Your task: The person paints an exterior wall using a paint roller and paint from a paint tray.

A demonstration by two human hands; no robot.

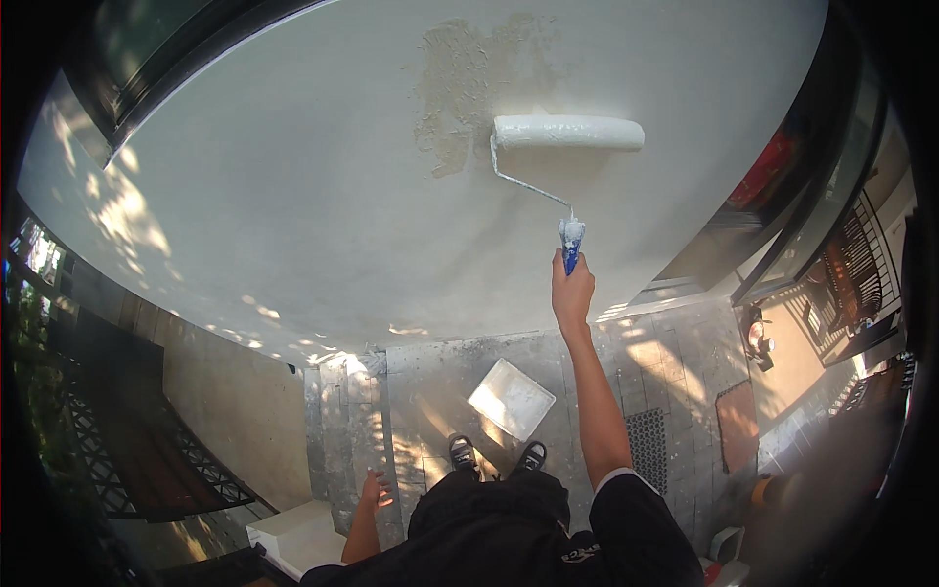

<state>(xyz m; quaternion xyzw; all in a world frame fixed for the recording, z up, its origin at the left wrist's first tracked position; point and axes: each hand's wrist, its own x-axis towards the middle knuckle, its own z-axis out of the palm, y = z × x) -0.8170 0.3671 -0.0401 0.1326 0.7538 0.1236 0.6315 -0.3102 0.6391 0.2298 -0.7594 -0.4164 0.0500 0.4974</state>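
Note:
My right hand (573, 286) is stretched up and wrapped round the blue, paint-smeared handle of a paint roller (569, 133). Its long white sleeve lies level against the pale wall (323, 166), or very close to it; I cannot tell if they touch. Just left of the roller, a rough beige patch (460, 93) shows on the wall. Down at my left side, my left hand (376, 489) hangs with its fingers apart and nothing in them. On the floor by my shoes sits a square white tray (513, 399), with sunlight across part of it.
A white box (298, 538) stands at the lower left, near steps (337, 421). To the right a dark mat (647, 450) and a reddish mat (737, 427) lie on the paving. Beyond them is an open doorway (792, 342) with furniture. A dark-framed window (127, 78) is at upper left.

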